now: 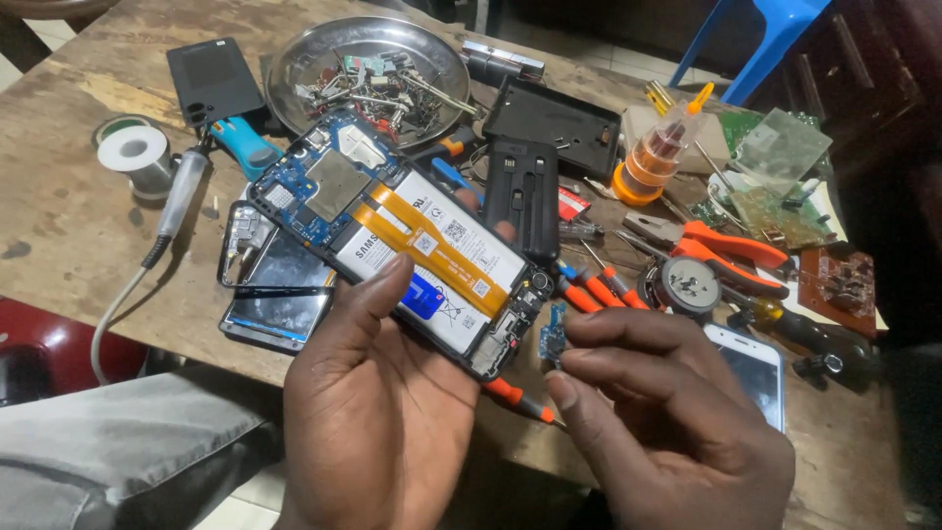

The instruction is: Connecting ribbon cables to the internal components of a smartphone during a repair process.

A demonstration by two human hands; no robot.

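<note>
A worn wooden table (69,216) is cluttered with tools; an opened smartphone with blue board (392,231) is gripped by the left hand (378,393); a small blue circuit part (552,334) is pinched by the right hand (667,412).

I'm looking at a phone repair workshop: worn wooden table (78,211) (badly scuffed) strewn with orange-handled screwdrivers (601,287), green bare circuit boards (780,201), round metal parts dish (294,54).

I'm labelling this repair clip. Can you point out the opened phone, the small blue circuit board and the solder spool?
opened phone (392,236), head view, on its white battery.
small blue circuit board (552,334), head view, on the board's middle, above the right hand's fingertips.
solder spool (135,150), head view, on its top flange.
</note>
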